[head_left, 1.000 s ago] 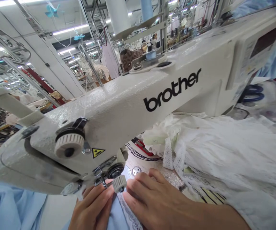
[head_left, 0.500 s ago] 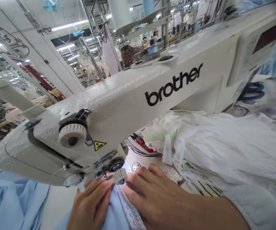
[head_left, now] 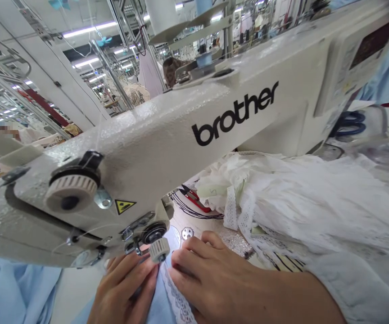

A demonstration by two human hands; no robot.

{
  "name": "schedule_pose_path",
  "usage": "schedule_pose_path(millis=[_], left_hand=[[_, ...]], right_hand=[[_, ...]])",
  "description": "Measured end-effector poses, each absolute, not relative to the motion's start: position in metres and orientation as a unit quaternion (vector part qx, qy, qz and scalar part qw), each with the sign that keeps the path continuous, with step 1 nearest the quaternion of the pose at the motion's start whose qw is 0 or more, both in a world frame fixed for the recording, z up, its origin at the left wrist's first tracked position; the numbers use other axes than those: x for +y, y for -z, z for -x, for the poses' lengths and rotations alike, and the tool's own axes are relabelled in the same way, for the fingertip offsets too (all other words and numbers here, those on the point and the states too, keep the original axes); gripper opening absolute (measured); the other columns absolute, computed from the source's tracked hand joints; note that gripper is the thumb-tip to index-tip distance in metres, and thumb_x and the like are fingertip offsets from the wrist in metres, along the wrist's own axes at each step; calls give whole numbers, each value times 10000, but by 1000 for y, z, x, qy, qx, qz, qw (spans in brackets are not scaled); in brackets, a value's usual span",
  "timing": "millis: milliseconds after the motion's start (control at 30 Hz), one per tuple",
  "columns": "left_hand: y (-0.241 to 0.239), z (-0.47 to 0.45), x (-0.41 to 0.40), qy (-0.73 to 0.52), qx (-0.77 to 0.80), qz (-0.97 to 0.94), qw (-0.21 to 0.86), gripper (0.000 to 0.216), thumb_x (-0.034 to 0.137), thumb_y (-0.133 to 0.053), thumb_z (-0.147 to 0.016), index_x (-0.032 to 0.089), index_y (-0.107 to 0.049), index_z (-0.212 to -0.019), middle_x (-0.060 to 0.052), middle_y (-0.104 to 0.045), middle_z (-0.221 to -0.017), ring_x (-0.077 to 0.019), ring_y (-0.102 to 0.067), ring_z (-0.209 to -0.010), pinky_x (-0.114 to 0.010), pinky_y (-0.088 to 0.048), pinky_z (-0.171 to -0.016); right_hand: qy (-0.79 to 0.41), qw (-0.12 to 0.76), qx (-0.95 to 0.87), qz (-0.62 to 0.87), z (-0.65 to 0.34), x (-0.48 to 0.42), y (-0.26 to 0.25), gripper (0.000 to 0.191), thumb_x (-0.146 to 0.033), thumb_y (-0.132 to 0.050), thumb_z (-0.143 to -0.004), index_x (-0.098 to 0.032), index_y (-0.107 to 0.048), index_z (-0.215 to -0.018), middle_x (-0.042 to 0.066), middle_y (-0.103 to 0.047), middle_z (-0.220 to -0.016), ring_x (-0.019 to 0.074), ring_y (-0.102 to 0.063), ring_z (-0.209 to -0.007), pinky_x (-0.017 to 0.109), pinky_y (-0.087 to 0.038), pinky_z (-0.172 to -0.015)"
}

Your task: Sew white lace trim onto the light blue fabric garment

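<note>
A white Brother sewing machine [head_left: 187, 153] spans the view, its needle area low in the middle. My left hand [head_left: 123, 288] is left of the white knob [head_left: 160, 250] by the needle, fingers close together and pressed on light blue fabric [head_left: 159, 299]. Along the fabric's right edge runs a white lace trim [head_left: 177, 297]. My right hand [head_left: 211, 274] rests on that edge, its fingers curled with thumb and forefinger against the lace. The machine head hides the left fingertips and the needle.
White lace-edged fabric [head_left: 299, 193] is heaped at the right. Red-handled snips [head_left: 196, 200] and dark cords lie behind my right hand. More light blue fabric [head_left: 15, 288] lies at the left. Thread cones [head_left: 162, 18] stand above the machine.
The camera view has shifted, so the machine appears larger and farther left. Both hands stay at the needle area on the fabric and lace, with little visible movement.
</note>
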State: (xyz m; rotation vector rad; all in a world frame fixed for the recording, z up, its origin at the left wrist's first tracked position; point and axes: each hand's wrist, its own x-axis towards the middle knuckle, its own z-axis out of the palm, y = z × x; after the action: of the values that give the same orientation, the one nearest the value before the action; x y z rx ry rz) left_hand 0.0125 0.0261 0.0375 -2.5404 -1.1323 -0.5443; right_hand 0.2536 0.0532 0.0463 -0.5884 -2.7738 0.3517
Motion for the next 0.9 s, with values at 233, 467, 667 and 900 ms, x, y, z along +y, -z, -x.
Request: schedule_pose_path(millis=[233, 467, 667, 900], left_hand=[[-31, -1, 25, 191, -411, 879, 146, 201, 177, -516, -927, 220, -667, -1052, -44, -718, -1036, -136, -670, -989, -227, -458, -910], [-39, -7, 29, 187, -378, 894, 153, 209, 157, -503, -933, 217, -675, -1035, -35, -749, -993, -122, -705, -942, -204, -477, -825], [-32, -2, 28, 183, -404, 888, 119, 267, 140, -521, -931, 235, -641, -1151, -28, -710, -1123, -127, -657, -1033, -238, -453, -907], [-31, -19, -22, 122, -441, 868, 194, 301, 297, -508, -945, 231, -602, -1223, -25, -692, -1202, -180, -637, -1105, -290, -491, -910]], right_hand=[[-109, 159, -961, 198, -253, 53, -43, 232, -219, -517, -966, -97, -622, -1134, 95, -642, -1075, 242, -522, -927, 405, -425, -826], [-102, 157, -961, 203, -250, 52, -39, 236, -261, -522, -975, -108, -630, -1118, 81, -645, -1074, 242, -511, -917, 410, -416, -815], [-117, 157, -958, 209, -250, 52, -40, 218, -216, -520, -952, -100, -615, -1110, 85, -632, -1066, 239, -491, -921, 410, -398, -824], [-121, 202, -949, 212, -265, 29, -36, 177, -278, -542, -949, -149, -599, -1056, 68, -628, -1105, 233, -525, -967, 374, -406, -848]])
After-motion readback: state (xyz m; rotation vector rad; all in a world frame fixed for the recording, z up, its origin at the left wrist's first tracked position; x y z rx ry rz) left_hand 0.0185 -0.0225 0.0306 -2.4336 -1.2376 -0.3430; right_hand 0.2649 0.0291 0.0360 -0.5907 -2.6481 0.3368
